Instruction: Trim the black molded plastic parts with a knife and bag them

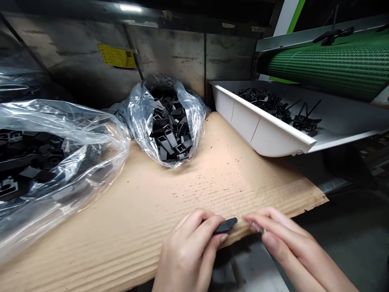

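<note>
My left hand (191, 249) pinches a small flat black plastic part (226, 225) between thumb and fingers at the front edge of the cardboard sheet (170, 194). My right hand (273, 235) is just to its right, fingers pressed together around a small thin metallic piece (259, 228) that I cannot make out. The two hands are a few centimetres apart, fingertips pointing toward each other.
A clear bag of black plastic parts (170, 121) stands at the middle back. A larger clear bag of black parts (45, 158) lies at the left. A white tray (267, 129) with black parts sits at the right under a green conveyor belt (328, 65).
</note>
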`<state>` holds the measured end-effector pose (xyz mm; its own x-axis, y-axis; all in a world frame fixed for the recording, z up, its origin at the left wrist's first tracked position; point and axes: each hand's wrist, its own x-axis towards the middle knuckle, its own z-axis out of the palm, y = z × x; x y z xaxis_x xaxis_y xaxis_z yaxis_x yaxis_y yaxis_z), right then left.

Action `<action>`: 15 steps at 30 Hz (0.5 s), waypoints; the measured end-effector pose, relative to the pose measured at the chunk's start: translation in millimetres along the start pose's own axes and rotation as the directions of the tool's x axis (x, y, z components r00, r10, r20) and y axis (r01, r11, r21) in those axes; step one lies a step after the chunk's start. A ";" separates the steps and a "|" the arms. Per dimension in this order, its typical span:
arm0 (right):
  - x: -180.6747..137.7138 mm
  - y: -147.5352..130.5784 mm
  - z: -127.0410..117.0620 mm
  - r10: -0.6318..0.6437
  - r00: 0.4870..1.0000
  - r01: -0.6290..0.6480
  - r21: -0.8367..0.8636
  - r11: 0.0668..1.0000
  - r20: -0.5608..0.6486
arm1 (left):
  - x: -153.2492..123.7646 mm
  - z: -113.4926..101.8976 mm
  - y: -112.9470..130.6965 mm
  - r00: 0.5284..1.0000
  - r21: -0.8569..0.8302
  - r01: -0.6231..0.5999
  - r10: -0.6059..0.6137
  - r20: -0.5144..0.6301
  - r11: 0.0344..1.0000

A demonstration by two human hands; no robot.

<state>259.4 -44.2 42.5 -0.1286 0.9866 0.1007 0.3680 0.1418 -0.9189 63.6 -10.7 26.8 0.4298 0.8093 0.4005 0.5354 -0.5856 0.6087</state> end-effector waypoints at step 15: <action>3.1 8.6 2.7 -0.379 0.922 0.343 -0.624 0.702 0.079 | -1.5 1.2 2.4 0.999 -0.126 0.034 -0.030 0.041 0.991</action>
<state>259.7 -40.2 33.9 -0.3311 0.8492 0.4114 0.7893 0.4882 -0.3725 65.1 -13.3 26.8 0.4430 0.8236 0.3541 0.4541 -0.5467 0.7035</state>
